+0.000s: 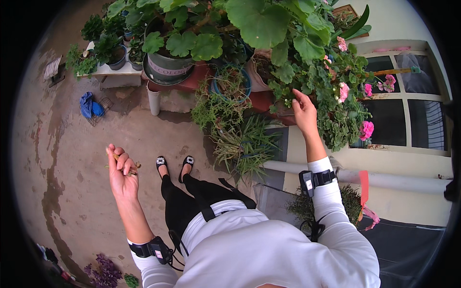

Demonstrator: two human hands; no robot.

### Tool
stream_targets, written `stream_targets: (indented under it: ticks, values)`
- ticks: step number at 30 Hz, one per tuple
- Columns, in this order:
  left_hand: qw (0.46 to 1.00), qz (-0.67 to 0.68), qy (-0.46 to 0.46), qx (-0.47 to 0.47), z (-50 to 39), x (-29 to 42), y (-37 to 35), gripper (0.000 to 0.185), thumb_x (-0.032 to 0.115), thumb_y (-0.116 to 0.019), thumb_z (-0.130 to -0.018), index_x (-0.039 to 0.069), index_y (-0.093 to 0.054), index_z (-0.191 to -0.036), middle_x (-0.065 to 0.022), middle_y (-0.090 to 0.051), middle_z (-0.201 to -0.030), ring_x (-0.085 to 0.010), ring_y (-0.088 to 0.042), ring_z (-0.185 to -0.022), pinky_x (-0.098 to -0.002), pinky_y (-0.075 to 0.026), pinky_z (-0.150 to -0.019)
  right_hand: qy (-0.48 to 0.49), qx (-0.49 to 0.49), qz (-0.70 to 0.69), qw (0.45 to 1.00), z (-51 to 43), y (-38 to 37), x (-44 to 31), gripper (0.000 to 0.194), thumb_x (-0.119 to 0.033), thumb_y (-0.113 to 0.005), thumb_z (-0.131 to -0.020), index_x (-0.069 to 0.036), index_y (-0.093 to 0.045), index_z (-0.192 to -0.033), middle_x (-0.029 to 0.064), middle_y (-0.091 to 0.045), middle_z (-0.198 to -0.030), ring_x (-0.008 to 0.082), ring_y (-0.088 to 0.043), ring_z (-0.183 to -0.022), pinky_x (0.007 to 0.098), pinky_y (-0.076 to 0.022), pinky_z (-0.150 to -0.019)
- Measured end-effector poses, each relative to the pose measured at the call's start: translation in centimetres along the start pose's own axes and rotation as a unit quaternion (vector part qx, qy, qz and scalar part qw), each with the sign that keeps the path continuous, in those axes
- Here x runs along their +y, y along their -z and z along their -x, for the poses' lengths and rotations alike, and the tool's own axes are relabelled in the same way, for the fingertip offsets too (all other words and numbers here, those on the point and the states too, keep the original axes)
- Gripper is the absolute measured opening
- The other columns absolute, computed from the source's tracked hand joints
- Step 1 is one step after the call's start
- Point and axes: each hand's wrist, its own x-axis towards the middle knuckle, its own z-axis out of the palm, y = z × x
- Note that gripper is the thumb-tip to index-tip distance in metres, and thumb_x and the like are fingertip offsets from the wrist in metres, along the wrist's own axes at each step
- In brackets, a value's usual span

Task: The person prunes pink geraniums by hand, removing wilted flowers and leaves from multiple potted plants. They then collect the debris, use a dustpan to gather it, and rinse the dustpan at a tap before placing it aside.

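Observation:
My left hand is out over the concrete floor, its fingers curled around withered leaf scraps that stick out past them. My right hand reaches into a geranium-like plant by the wall. Its thumb and forefinger are a little apart beside a small cluster of pale buds; nothing shows between them. Pink double blooms stand to the right of this hand. A fleshy rosette plant hangs just below them.
A large dark pot and a blue-rimmed pot stand on a red ledge. Spiky foliage spills toward my legs. A white pipe runs along the wall under a window. Blue plastic lies on the floor.

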Motion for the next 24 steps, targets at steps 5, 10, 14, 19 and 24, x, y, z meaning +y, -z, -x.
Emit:
stream_targets:
  ticks: [5, 10, 14, 19, 24]
  values:
    - [1.000, -0.010, -0.020, -0.001, 0.5, 1.3, 1.2, 0.025, 0.025, -0.046, -0.102, 0.004, -0.056, -0.112, -0.0021, -0.051, -0.087, -0.0057, -0.036, -0.058, -0.0202, -0.030, -0.045, -0.009, 0.069, -0.085, 0.994, -2.4, 0.8, 0.6, 0.050, -0.002, -0.054, -0.089, -0.010, -0.048, -0.139, 0.0118, -0.059, -0.128, 0.0196, -0.058, -0.114, 0.0279, -0.0459, -0.091]
    - [0.999, 0.001, -0.032, 0.009, 1.0, 2.5, 2.0, 0.024, 0.023, -0.047, -0.102, 0.004, -0.056, -0.112, -0.0023, -0.050, -0.087, -0.0060, -0.037, -0.059, -0.0205, -0.031, -0.045, 0.000, 0.060, -0.221, 0.973, -3.1, 2.8, 0.3, 0.049, 0.007, -0.044, -0.090, 0.000, -0.044, -0.139, 0.0150, -0.056, -0.132, 0.0196, -0.055, -0.120, 0.0287, -0.0418, -0.101]
    - [0.999, 0.002, -0.035, -0.002, 1.1, 3.1, 2.3, 0.026, 0.022, -0.046, -0.102, 0.001, -0.058, -0.111, -0.0039, -0.051, -0.087, -0.0067, -0.038, -0.058, -0.0208, -0.030, -0.045, 0.040, 0.051, -0.205, 0.977, -3.1, 4.0, 1.0, 0.039, 0.002, -0.046, -0.093, 0.000, -0.051, -0.132, 0.0113, -0.059, -0.128, 0.0189, -0.056, -0.118, 0.0290, -0.0453, -0.095]
    - [0.999, 0.000, -0.034, 0.003, 1.2, 3.3, 2.0, 0.024, 0.023, -0.047, -0.102, 0.004, -0.057, -0.113, -0.0023, -0.051, -0.088, -0.0060, -0.037, -0.059, -0.0202, -0.031, -0.046, 0.022, 0.067, -0.105, 0.992, -1.7, 5.0, 3.0, 0.029, 0.001, -0.048, -0.091, -0.001, -0.065, -0.113, 0.0094, -0.068, -0.109, 0.0158, -0.063, -0.101, 0.0280, -0.0467, -0.091]
    - [0.999, -0.017, -0.033, -0.003, 1.2, 3.0, 1.1, 0.024, 0.023, -0.047, -0.102, 0.004, -0.057, -0.113, -0.0020, -0.051, -0.088, -0.0058, -0.036, -0.059, -0.0200, -0.030, -0.045, -0.005, 0.106, -0.056, 0.993, -0.8, 3.0, 6.0, 0.029, -0.014, -0.056, -0.092, -0.003, -0.063, -0.118, 0.0109, -0.069, -0.106, 0.0183, -0.065, -0.096, 0.0293, -0.0478, -0.088]
